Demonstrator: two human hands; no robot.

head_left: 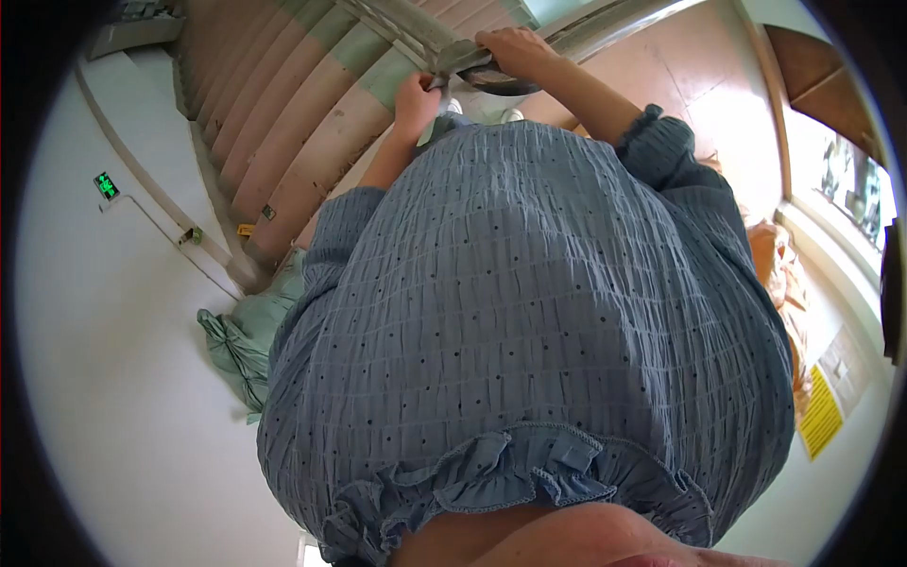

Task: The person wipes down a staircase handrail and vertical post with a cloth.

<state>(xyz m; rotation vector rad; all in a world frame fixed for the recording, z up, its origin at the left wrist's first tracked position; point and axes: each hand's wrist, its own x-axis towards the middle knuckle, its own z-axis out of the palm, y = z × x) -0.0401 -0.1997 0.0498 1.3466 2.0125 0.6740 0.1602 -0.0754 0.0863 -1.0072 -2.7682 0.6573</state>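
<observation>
My left hand (416, 106) is closed on the edge of a grey, cloth-like piece (458, 59) at the top centre. To its right, my right hand (518, 53) is bent over the top of the same area, its fingers curled; what they grip is hidden. Just below my right hand a dark, rounded thing (501, 79) shows, too partly seen to name. Both hands are beside a metal rail (605, 30), in front of the blue dotted clothing (529, 283) that I wear.
Brown stairs (302, 142) rise at the upper left. A green bag (248, 345) lies by the left wall, and orange-brown bags (779, 265) stand at the right. On the walls are a green lit sign (106, 185) and a yellow notice (821, 413).
</observation>
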